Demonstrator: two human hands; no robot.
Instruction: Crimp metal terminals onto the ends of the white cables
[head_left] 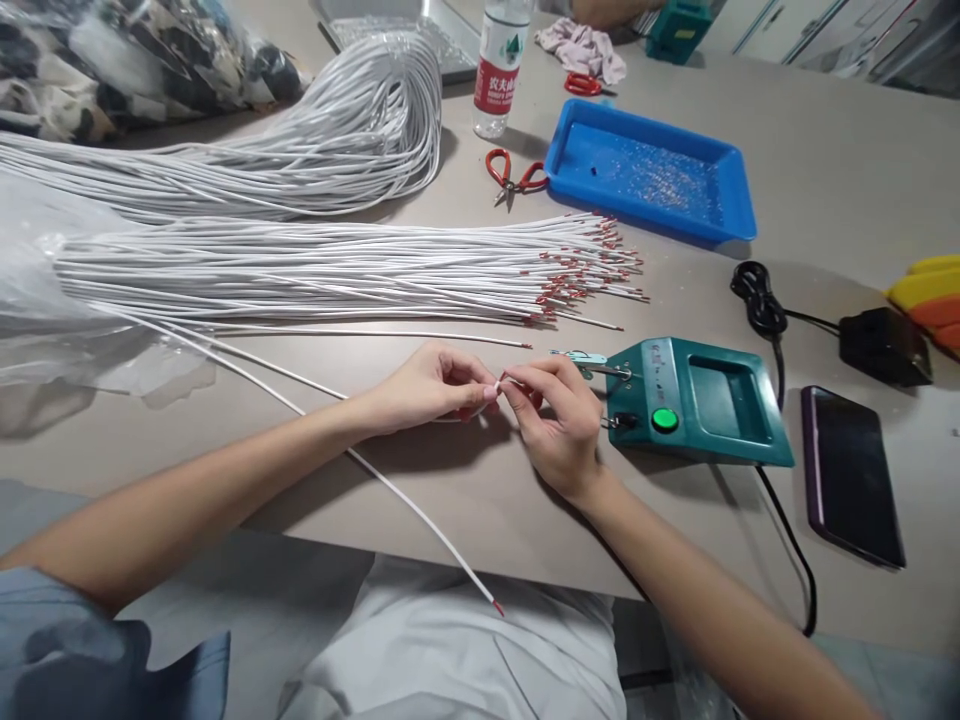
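Note:
My left hand pinches a white cable close to its tip, above the front part of the table. The fingertips of my right hand are closed on the same tip from the other side, and my fingers hide most of it. Just right of that hand stands a green box-shaped device with a lit green button and metal prongs facing me. Another loose white cable runs under my left forearm and hangs over the table edge, its end red.
A bundle of white cables with red ends lies behind my hands, a coiled bundle beyond it. Red-handled cutters touch a blue tray near a water bottle. A phone and a black adapter lie right.

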